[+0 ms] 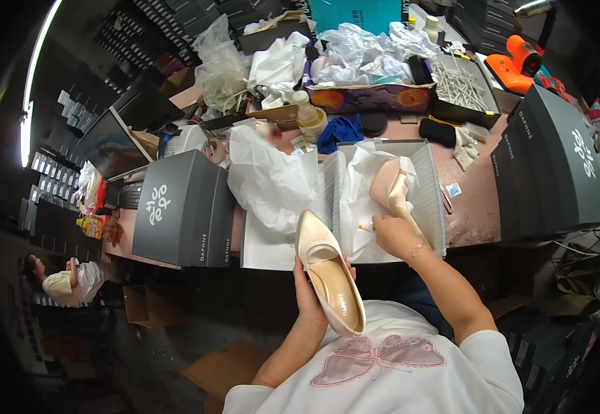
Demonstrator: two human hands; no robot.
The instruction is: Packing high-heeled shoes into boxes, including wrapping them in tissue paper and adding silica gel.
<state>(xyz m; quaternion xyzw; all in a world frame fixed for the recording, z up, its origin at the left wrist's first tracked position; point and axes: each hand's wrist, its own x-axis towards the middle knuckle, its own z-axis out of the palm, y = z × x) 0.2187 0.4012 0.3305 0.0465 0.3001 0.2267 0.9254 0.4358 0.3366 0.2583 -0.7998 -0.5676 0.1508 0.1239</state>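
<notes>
My left hand [308, 295] is closed around the side of a cream pointed-toe shoe [323, 276], held up in front of the box with its toe away from me and its insole showing. My right hand [398, 238] is over the right half of the open shoe box [249, 246], fingers pinched. A small, thin, light-brown tip sticks out from them; what it belongs to is too small to name. Just beyond, the matching shoe [395, 190] lies on white paper [355, 181] in that half, heel visible. Crumpled white tissue [272, 186] fills much of the left half.
Closed grey shoe boxes stand left [179, 210] and right [550, 162] on the pink table [469, 207]. Behind are a blue cloth [341, 134], a bottle [307, 114], a tray of white sticks [460, 86] and an orange tool [514, 67]. Another person [72, 281] sits far left.
</notes>
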